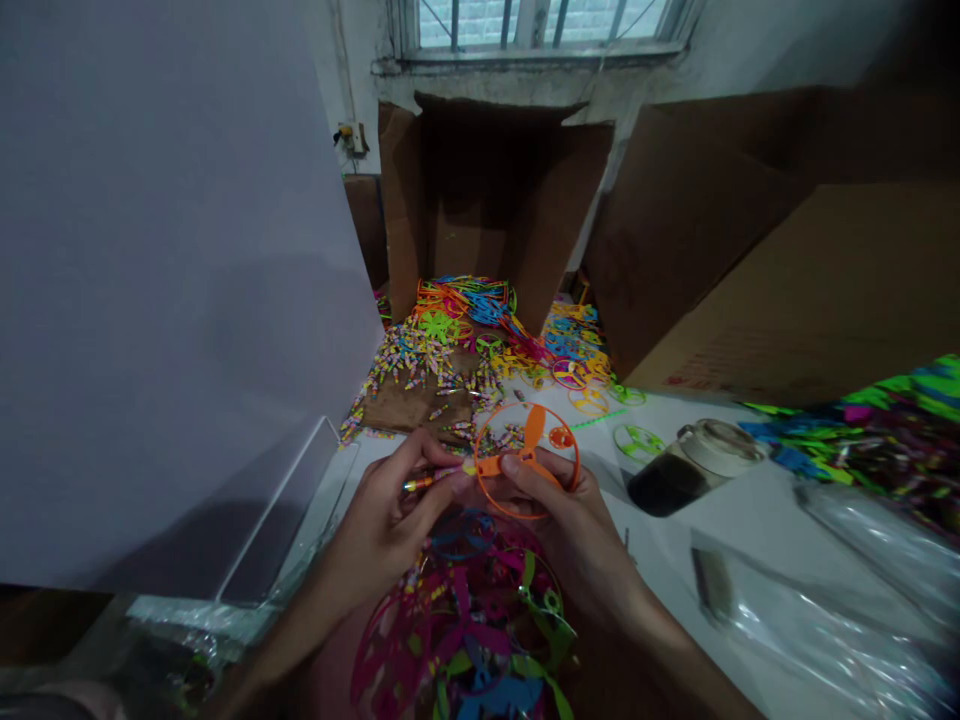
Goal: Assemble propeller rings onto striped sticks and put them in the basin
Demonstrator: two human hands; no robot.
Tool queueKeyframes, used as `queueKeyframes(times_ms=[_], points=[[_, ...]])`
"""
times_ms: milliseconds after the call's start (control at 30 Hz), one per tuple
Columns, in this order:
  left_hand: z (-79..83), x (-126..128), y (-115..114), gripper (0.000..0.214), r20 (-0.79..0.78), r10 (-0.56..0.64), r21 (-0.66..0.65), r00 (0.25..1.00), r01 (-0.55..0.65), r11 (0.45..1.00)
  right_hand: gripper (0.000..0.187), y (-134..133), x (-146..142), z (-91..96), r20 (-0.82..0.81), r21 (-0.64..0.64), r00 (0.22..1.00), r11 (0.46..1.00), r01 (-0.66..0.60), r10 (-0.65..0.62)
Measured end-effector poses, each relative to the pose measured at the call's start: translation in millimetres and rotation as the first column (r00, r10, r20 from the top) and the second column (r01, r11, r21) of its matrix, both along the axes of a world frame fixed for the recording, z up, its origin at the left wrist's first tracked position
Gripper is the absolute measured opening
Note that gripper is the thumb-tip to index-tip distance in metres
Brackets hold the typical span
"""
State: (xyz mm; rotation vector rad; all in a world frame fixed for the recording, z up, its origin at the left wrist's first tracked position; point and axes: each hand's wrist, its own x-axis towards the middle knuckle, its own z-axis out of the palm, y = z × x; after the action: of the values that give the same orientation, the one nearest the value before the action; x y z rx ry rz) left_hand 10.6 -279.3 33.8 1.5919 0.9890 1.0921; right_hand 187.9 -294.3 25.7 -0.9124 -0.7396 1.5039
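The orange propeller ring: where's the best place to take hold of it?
Take the central hub of the orange propeller ring from the near side, thumb on top, as the right hand does. The blades meet there, so it looks sturdiest, while the thin outer rim would probably flex.

Left obstacle: acrylic sheet (289, 510) beside left hand (390, 510).
Lower obstacle: heap of plastic rings (465, 620) beneath both hands.
Passage: white surface (660, 540) between right hand (559, 520) and jar (694, 468).

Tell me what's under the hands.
Below the left hand holding a striped stick and the right hand holding an orange propeller ring lies a heap of pink, blue and green propeller rings. Whatever the heap rests on is hidden.
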Motion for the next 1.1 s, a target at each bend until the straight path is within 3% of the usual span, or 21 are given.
queueKeyframes(times_ms=[233, 567, 833, 1000, 1100], points=[[1.4, -5, 0, 0.019, -0.093, -0.044, 0.037, 0.995, 0.048, 0.998, 0.018, -4, -1, -3.2, 0.044, 0.086, 0.998, 0.995, 0.040, -0.044], [-3.1, -1, 1, 0.013, -0.171, -0.066, 0.131, 0.983, 0.089, 0.987, 0.027, -8, -4, -5.3, 0.082, 0.045, 0.992, 0.995, 0.090, -0.093], [-10.8, 6, 0, 0.022, -0.062, -0.150, -0.032, 0.987, 0.148, 0.988, 0.039, -5, 2, -20.9, 0.080, -0.059, 0.991, 0.992, 0.115, -0.110], [-17.5, 11, 2, 0.020, -0.051, -0.150, -0.044, 0.987, 0.148, 0.988, 0.033, -4, 5, -24.3, 0.101, -0.056, 0.994, 0.997, 0.049, -0.043], [-11.3, 8, 3, 0.020, -0.006, -0.175, -0.097, 0.985, 0.174, 0.980, 0.032, -4, 15, -25.7, 0.105, -0.033, 0.994, 0.999, -0.014, 0.018]])
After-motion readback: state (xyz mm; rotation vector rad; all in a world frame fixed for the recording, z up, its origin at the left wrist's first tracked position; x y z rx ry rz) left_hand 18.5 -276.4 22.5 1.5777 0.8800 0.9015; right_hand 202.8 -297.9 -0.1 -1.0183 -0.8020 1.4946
